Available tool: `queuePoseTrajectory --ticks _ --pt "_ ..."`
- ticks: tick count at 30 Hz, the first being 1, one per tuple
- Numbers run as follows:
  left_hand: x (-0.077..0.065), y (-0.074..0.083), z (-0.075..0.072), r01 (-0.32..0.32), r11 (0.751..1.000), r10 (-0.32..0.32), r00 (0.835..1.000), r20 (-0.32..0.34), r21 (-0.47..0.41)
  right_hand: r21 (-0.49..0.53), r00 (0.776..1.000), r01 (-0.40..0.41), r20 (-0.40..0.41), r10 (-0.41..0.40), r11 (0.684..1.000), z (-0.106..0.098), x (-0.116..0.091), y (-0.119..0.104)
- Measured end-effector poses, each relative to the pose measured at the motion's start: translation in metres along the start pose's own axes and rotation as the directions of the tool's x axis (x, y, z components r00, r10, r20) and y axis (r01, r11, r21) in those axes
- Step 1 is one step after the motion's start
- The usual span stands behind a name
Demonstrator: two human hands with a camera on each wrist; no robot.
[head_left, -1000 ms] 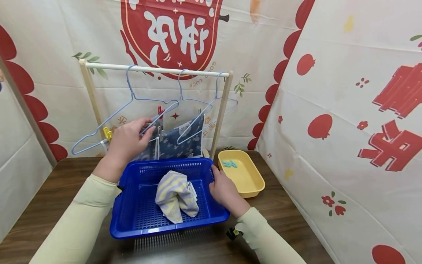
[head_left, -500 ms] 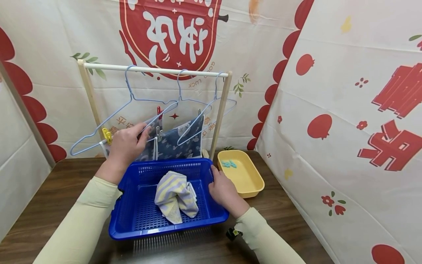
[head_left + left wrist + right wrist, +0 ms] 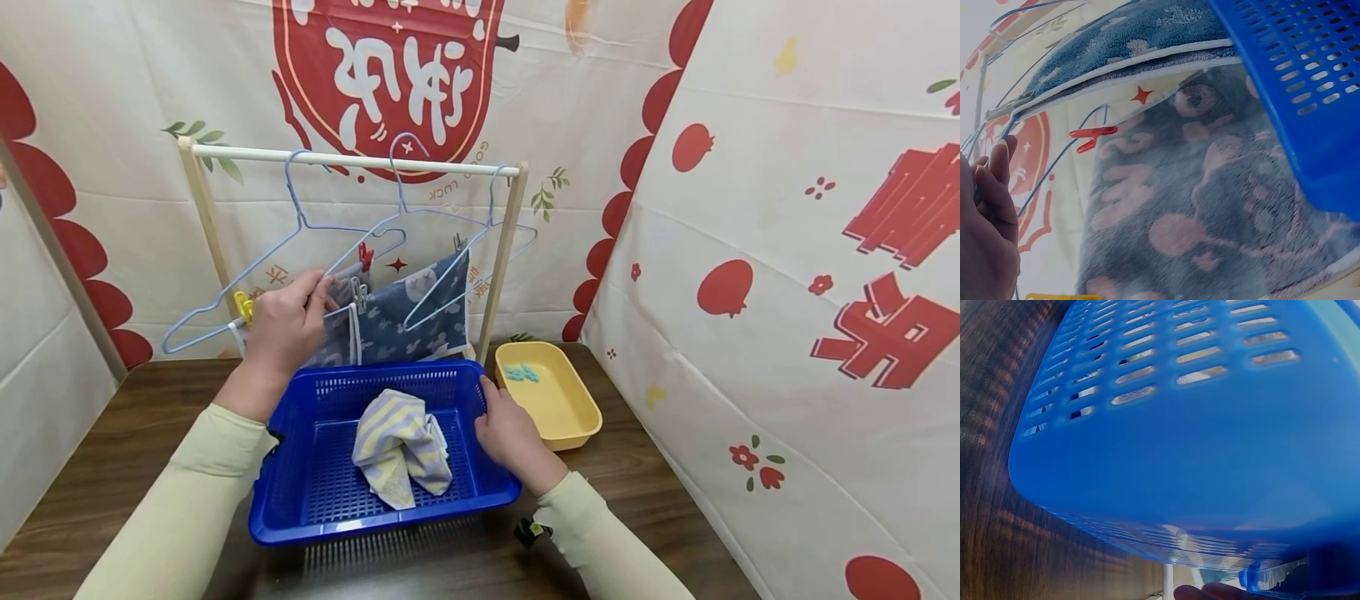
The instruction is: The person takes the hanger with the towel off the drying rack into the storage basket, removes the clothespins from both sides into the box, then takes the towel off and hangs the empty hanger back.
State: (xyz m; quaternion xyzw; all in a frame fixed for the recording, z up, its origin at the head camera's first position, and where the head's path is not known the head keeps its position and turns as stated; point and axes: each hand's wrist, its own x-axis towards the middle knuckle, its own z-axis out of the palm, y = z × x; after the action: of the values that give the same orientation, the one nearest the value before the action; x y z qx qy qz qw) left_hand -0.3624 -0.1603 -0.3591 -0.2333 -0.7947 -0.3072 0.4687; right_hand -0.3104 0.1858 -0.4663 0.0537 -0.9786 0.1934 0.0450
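Note:
My left hand (image 3: 288, 321) pinches the lower left part of the middle blue wire hanger (image 3: 402, 179), whose hook now stands higher than the neighbouring hooks and overlaps the white rail (image 3: 247, 153). A dark blue towel (image 3: 420, 312) hangs from this hanger by grey clothespins (image 3: 358, 295). On the left hanger (image 3: 225, 292), yellow (image 3: 244, 307) and red clothespins (image 3: 366, 255) hold a greyish towel (image 3: 1197, 206). My right hand (image 3: 510, 425) grips the right rim of the blue basket (image 3: 375, 523). Inside lies a crumpled yellow-and-lilac striped towel (image 3: 397, 433).
A third blue hanger (image 3: 491, 187) hangs bare at the rack's right end. Right of the basket, a yellow tray (image 3: 558, 400) holds teal clothespins (image 3: 521, 373). Printed cloth walls (image 3: 660, 225) stand behind and beside the wooden table (image 3: 622, 500).
The middle hanger's hook has risen from the rail and shifted slightly left, and its blue towel has moved with it. My right hand stays on the basket rim.

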Motion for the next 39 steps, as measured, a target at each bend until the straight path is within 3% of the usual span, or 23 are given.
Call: queuePoseTrajectory --ticks 11,23,27,34,39 --pt "0.003 0.013 -0.019 0.017 1.000 -0.017 1.000 -0.016 0.001 0.009 1.000 -0.006 0.004 0.006 1.000 0.002 0.001 0.003" --pt "-0.002 0.010 -0.061 -0.035 0.999 0.035 0.996 -0.086 0.000 0.006 1.000 -0.003 -0.008 0.003 1.000 0.003 0.003 0.004" --pt "-0.006 0.008 -0.071 -0.013 1.000 0.011 0.994 -0.106 -0.018 0.006 1.000 0.001 -0.008 -0.001 1.000 0.003 0.002 0.003" --pt "-0.009 0.007 -0.096 0.059 0.990 -0.071 0.993 -0.094 -0.126 0.008 1.000 -0.002 -0.003 0.002 1.000 0.004 0.004 0.003" --pt "-0.010 0.008 -0.113 0.089 0.987 -0.104 0.989 -0.107 -0.138 0.004 1.000 0.002 -0.007 -0.002 1.000 0.004 0.004 0.004"
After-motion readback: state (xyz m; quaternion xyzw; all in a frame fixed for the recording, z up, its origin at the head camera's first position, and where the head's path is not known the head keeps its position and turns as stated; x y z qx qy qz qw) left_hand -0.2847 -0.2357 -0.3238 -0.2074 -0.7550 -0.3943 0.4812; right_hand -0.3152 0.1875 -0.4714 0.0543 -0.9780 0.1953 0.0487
